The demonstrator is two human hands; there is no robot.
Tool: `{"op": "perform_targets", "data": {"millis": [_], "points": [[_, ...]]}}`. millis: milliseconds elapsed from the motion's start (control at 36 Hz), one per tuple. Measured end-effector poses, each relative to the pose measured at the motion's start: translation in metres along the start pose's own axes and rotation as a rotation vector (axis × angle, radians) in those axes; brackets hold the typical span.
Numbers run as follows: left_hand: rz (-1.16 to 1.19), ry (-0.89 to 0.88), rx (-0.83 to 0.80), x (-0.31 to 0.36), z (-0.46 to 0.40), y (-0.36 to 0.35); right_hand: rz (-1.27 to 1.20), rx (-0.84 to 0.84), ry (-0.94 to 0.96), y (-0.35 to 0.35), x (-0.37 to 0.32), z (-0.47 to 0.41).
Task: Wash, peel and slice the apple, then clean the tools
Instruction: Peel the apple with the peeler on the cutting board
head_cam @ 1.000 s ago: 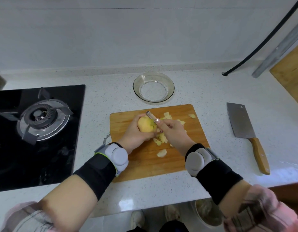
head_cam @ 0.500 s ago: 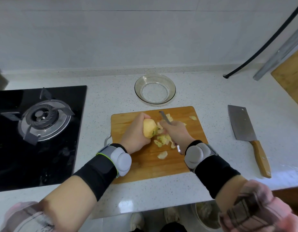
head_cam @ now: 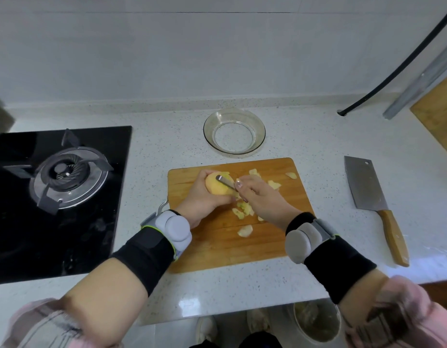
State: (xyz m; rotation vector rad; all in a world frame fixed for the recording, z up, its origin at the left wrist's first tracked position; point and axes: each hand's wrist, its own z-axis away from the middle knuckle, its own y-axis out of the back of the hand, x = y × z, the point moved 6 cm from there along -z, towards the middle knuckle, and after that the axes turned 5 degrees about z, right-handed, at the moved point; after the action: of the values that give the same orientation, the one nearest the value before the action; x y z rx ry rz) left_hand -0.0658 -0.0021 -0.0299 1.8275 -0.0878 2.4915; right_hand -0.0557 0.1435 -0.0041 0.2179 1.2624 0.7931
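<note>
pale tiled wall [head_cam: 192,46] behind a speckled white counter [head_cam: 318,146], black gas hob [head_cam: 61,197] set in at left.

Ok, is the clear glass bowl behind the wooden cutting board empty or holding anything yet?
Empty. The speckled counter shows straight through the clear glass bowl, and the peelings all lie on the wooden cutting board.

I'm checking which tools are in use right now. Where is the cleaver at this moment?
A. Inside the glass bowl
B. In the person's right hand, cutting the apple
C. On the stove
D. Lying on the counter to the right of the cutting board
D: the cleaver lies flat on the counter, right of the cutting board, untouched, while the right hand holds a peeler against the apple.
</note>
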Motion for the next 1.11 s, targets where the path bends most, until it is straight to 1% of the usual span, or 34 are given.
{"op": "perform_targets", "data": {"millis": [111, 222, 389, 528, 611, 695, 750, 806, 889, 972, 1028, 1111], "points": [[-0.003, 0.022, -0.022, -0.004, -0.002, 0.001, 0.055, -0.034, 0.036, 0.002, -0.005, 0.003], [0.004, 0.067, -0.043, -0.007, -0.002, 0.001, -0.026, 0.052, 0.057, 0.006, -0.005, -0.001], [0.088, 0.131, -0.062, -0.012, 0.003, 0.002, -0.039, 0.054, 0.057, 0.002, -0.002, -0.003], [0.071, 0.143, -0.029, -0.017, 0.006, 0.009, -0.061, 0.073, 0.062, -0.005, -0.004, -0.006], [-0.045, 0.112, -0.034, -0.017, 0.009, 0.007, -0.021, 0.152, 0.012, 0.002, 0.011, -0.010], [-0.069, 0.121, -0.025, -0.020, 0.011, 0.006, -0.003, 0.197, -0.063, 0.008, 0.025, -0.009], [-0.104, 0.133, -0.007, -0.022, 0.010, 0.007, -0.040, 0.184, -0.104, 0.007, 0.028, -0.007], [-0.147, 0.132, 0.008, -0.023, 0.011, 0.009, -0.080, 0.154, -0.105, 0.005, 0.022, -0.005], [-0.142, 0.116, 0.026, -0.023, 0.011, 0.009, -0.134, 0.065, -0.029, 0.001, 0.010, -0.003], [-0.127, 0.096, 0.031, -0.019, 0.011, 0.007, -0.101, -0.009, 0.029, -0.006, 0.000, 0.000], [-0.121, 0.077, 0.019, -0.016, 0.009, 0.005, -0.083, -0.025, 0.048, -0.009, -0.003, 0.002], [-0.114, 0.060, 0.014, -0.015, 0.006, 0.003, -0.061, 0.010, 0.079, -0.010, -0.003, 0.003]]}}
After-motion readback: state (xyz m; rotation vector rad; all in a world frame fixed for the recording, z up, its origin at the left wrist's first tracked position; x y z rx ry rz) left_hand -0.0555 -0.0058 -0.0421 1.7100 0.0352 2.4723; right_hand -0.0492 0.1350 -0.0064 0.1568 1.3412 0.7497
